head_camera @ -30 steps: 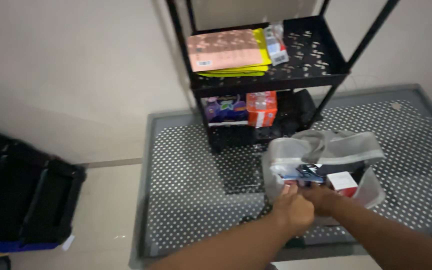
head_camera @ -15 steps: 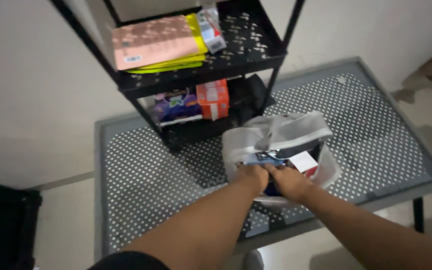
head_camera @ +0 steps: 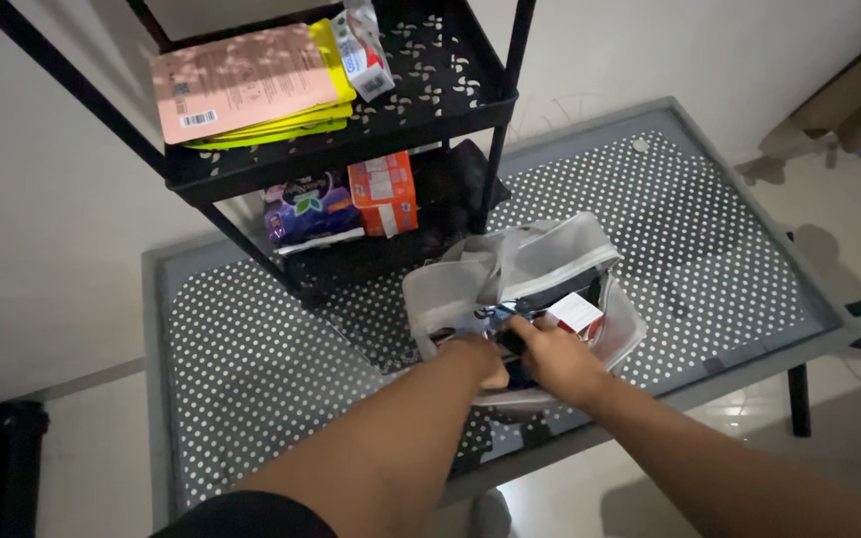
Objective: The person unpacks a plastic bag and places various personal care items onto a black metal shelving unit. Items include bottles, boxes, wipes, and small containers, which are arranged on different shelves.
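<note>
A grey pouch (head_camera: 510,284) with an open mouth lies on the dotted glass bench (head_camera: 729,239), and both hands are set at its opening. The left hand (head_camera: 480,361) is curled at the near lip, its fingers tucked inward; whether anything is pinched there cannot be told. The fingers of the right hand (head_camera: 550,359) are bent into the mouth, touching a dark blue item (head_camera: 498,317) whose kind is too blurred to name. The step in hand is judged to be sorting through the pouch's contents, and a firmer grip on one item would be called for first.

Just beyond the right fingers, a small white and red box (head_camera: 578,312) stands in the pouch. Further beyond the fingers, a black rack (head_camera: 430,110) carries a flat pink packet (head_camera: 241,80) over yellow ones (head_camera: 326,60) and a small clear sachet (head_camera: 363,50); on its lower shelf, a purple pack (head_camera: 306,204) lies beside an orange pack (head_camera: 383,191).
</note>
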